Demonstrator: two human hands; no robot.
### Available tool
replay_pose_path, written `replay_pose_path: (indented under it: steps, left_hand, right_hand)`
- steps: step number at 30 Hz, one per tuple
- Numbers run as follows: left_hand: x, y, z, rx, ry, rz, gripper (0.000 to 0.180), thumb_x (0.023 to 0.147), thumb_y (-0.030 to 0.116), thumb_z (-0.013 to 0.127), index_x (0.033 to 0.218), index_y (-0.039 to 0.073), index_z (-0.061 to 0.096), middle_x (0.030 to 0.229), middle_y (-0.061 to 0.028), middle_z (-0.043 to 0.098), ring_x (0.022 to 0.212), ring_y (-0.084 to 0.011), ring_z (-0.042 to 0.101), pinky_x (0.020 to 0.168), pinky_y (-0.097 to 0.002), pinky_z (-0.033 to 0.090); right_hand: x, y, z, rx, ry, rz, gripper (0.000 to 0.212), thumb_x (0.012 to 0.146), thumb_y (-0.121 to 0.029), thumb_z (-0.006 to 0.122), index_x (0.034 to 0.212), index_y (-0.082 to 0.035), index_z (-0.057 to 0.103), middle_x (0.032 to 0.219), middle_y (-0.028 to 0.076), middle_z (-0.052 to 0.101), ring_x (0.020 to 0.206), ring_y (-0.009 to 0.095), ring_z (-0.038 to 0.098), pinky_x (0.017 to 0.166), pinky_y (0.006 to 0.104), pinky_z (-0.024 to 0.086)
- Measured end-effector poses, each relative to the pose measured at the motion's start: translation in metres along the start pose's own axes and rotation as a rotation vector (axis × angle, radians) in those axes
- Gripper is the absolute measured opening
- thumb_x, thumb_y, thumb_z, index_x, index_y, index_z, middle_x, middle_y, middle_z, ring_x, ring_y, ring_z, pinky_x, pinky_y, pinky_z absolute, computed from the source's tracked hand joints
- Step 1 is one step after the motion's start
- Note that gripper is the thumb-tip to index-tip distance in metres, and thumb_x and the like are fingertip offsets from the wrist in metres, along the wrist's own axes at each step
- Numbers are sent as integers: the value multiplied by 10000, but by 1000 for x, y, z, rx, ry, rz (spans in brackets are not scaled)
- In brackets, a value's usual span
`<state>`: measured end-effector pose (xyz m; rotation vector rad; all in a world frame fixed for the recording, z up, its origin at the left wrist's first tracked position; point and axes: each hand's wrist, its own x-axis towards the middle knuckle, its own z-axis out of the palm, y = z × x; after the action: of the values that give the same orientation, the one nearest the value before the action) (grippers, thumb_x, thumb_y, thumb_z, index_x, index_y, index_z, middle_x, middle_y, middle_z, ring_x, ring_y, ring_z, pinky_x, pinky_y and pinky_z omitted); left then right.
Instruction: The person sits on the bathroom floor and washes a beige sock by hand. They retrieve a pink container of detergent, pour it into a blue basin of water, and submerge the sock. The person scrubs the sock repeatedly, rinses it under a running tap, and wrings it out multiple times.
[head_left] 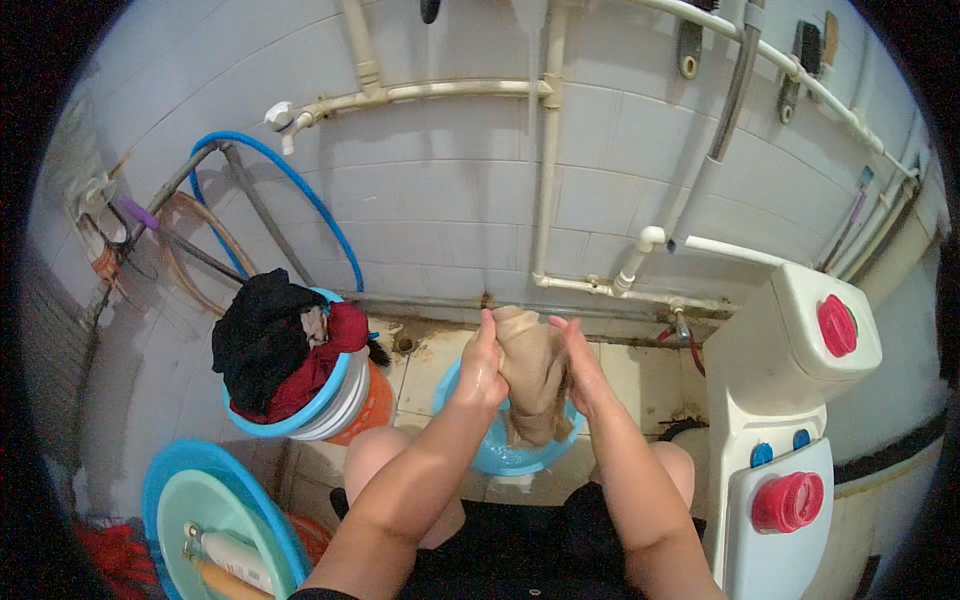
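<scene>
A wet beige cloth (532, 375) hangs between my two hands, bunched at the top, its lower end reaching into a light-blue basin (515, 462) on the floor. My left hand (487, 366) grips its left edge, thumb pointing up and skin shiny with water. Against the cloth's right side presses my right hand (584, 366), fingers bent behind the fabric and partly hidden. Some water shows in the basin beneath the cloth.
Left of the basin, a blue tub (330, 410) piled with black and dark-red clothes (262, 345) rests on stacked buckets. Nearer me stand nested blue and green basins (205, 500) holding bottles. A white toilet-like unit with red cups (788, 502) is at right. Pipes (548, 180) and a blue hose (325, 205) line the tiled wall.
</scene>
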<state>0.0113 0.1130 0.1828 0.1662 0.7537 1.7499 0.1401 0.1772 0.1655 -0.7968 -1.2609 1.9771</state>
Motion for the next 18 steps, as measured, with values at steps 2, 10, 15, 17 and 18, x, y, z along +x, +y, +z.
replay_pose_path:
  steps: [2, 10, 15, 17, 18]
  left_hand:
    - [10, -12, -14, 134, 80, 35, 429, 949, 398, 355, 1136, 37, 492, 1113, -101, 561, 1013, -237, 547, 862, -386, 452]
    - [6, -8, -9, 175, 94, 74, 348, 904, 409, 487, 910, 67, 553, 839, -31, 573, 757, -125, 547, 665, -295, 467]
    - [4, -8, -10, 252, 95, -106, 467, 827, 574, 497, 639, 156, 410, 574, 49, 368, 505, -84, 379, 470, -253, 335]
    - [-3, -19, -17, 179, 142, -160, 460, 838, 567, 485, 642, 155, 428, 575, 49, 391, 510, -82, 389, 473, -259, 347]
    - [-12, -22, -11, 45, 14, -147, 433, 867, 536, 460, 683, 144, 450, 633, 31, 436, 562, -112, 428, 516, -305, 387]
  right_hand:
    - [-2, -2, 6, -209, -46, -93, 469, 845, -219, 605, 1268, -90, 450, 1142, 87, 538, 1042, 179, 505, 887, 309, 419]
    - [-21, -7, 33, -565, 227, -552, 208, 741, -125, 685, 929, -63, 619, 925, 94, 616, 868, 207, 593, 750, 296, 468]
    - [-57, -11, 68, -1115, -52, -828, 154, 714, -176, 682, 762, -55, 601, 826, 112, 594, 740, 318, 568, 650, 381, 456]
    - [-47, -8, 63, -1206, 11, -757, 167, 708, -199, 678, 729, -61, 585, 823, 116, 589, 728, 332, 559, 623, 396, 444]
    - [-27, -4, 49, -1211, 114, -702, 180, 706, -210, 677, 728, -62, 577, 826, 114, 590, 721, 328, 559, 613, 401, 438]
